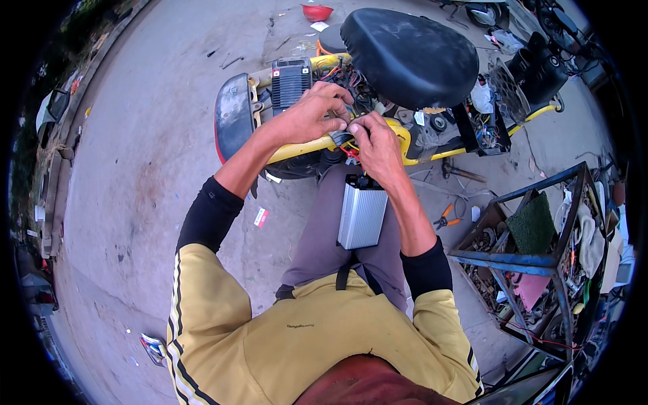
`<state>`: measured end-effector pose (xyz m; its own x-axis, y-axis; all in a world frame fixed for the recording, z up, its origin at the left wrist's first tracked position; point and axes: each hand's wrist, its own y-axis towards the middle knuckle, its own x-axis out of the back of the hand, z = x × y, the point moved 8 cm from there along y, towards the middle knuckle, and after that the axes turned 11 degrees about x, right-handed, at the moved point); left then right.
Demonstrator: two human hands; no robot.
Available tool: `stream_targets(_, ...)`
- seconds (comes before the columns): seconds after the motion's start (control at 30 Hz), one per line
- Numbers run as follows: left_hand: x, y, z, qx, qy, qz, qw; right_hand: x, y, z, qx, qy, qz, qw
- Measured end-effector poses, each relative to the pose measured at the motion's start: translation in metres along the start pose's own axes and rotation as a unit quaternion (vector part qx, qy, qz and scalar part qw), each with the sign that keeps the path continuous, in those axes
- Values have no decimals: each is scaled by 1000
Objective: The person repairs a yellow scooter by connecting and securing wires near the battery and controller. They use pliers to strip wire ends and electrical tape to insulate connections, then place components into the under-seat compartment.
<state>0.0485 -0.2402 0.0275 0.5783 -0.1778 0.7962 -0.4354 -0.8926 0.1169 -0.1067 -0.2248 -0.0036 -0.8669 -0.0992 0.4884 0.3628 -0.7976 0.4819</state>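
Biggest first: across twelve o'clock stretches the yellow, tube-framed scooter point(297, 148), and a wire dragged hard over its frame could chafe. At one o'clock, the broad, black, padded seat point(408, 57) looms beside the work; if it's only loosely propped it could tip, its support being hidden.

Just off centre toward three, the silver, ribbed metal box point(362, 216) rests on the grey-trousered lap point(318, 233), no hand steadying it; a shift of the thighs could send it sliding.

At half past twelve, the left hand point(316, 113) and right hand point(379, 145), tips close together, both pinch at the thin, coloured, plastic-coated wires point(351, 151). Which strand? Too small to tell. A mismatched or bare pair touching could short.

The orange-handled metal pliers point(445, 217) lie over at three.

Count: one scooter, one seat, one silver box, two hands, one pliers; wires, several, too tangled to number.
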Motion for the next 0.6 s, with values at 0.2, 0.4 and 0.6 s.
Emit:
stream_targets(0.2, 2, 1, -3, 2, 9, -16, 1000, 2, 0, -4, -9, 27, 6, 1000)
stream_targets(0.4, 3, 2, -11, 6, 38, -7, 999, 7, 0, -2, -17, 46, 15, 999)
stream_targets(0.6, 3, 1, -13, 2, 43, 0, 999, 9, 0, 1, -21, 47, 13, 999)
